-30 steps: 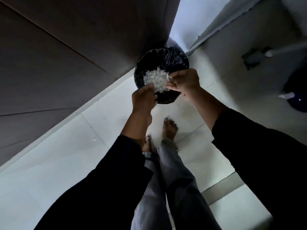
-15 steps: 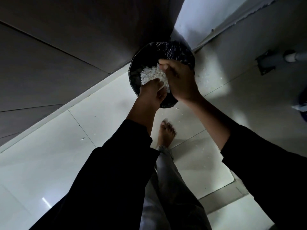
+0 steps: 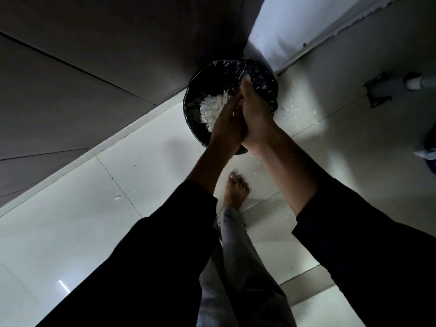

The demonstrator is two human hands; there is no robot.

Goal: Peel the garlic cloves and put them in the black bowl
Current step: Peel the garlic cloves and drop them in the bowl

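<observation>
Both hands are pressed together, palm against palm, above a bin lined with a black bag that stands on the floor at the corner of a dark cabinet. Left hand: fingers extended toward 12 o'clock, its inner face laid flat against the right hand, which is likewise extended with its thumb edge uppermost. Whether anything lies between the two palms cannot be told; neither hand is curled round a visible object. Garlic skins, a pale, papery heap, fill the bin at 9 o'clock of the joined hands and touch the left hand's fingers. Loose white flakes are scattered on the tiled floor at 3 o'clock of the bin and between the bin and the person's bare foot, which stands at 6 o'clock of the bin. Both forearms emerge from black sleeves; a grey trouser leg runs down between them. Dark cabinet: occupies the field from 9 to 12 o'clock. Pale wall: rises at 1 o'clock behind the bin. Grey pipe: enters the floor at 3 o'clock, well apart from the bin. No peeled cloves or black bowl can be made out in this view.
</observation>
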